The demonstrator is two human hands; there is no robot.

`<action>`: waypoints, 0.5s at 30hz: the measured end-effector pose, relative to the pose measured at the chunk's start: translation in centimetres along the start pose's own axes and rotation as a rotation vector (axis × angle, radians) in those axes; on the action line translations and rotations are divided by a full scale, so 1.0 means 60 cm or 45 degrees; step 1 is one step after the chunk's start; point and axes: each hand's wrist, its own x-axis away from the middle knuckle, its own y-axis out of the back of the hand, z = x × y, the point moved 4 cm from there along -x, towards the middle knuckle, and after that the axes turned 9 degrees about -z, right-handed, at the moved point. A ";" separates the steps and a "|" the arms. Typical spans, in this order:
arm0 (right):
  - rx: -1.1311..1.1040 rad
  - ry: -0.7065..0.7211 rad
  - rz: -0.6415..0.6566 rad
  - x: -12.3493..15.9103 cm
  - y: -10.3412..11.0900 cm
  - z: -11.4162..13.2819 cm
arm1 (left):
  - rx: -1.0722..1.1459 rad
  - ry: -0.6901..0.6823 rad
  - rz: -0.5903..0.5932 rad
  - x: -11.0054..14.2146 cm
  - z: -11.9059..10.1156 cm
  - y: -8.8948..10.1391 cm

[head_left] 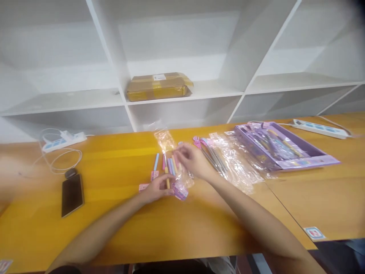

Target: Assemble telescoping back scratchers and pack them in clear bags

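Note:
My left hand (158, 189) is closed around the yellow handle of a thin metal rod (167, 178), which points away from me. My right hand (194, 160) is just to its right, thumb and fingers pinched together; what they hold, if anything, I cannot make out. Between the hands lie several pastel sticks (172, 166) in a row, and a blue stick (156, 161) sits apart on the left. A clear plastic bag with a purple card (180, 191) rests below my right hand. Beyond them is another clear bag (164, 139).
Right of my hands lie several metal back scratchers (213, 158) with pink hand-shaped heads, then a pile of clear bags (236, 163). A purple box (310, 163) holds wrapped items. A phone (72, 195) and power strip (65, 142) are left; a taped carton (158, 87) sits on the shelf.

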 end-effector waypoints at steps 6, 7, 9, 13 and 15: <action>-0.088 0.067 -0.148 0.012 -0.079 -0.047 | 0.038 -0.017 -0.227 -0.003 0.007 0.012; -0.107 0.034 -0.194 0.013 -0.080 -0.059 | 0.035 -0.028 -0.258 -0.003 0.007 0.015; -0.140 -0.011 -0.157 0.015 -0.089 -0.078 | 0.020 -0.038 -0.262 0.000 0.007 0.016; -0.228 -0.070 0.115 0.025 -0.123 -0.096 | -0.055 -0.025 -0.162 0.012 0.004 0.004; -0.250 -0.111 0.182 0.029 -0.135 -0.096 | -0.094 -0.029 -0.138 0.017 0.001 -0.003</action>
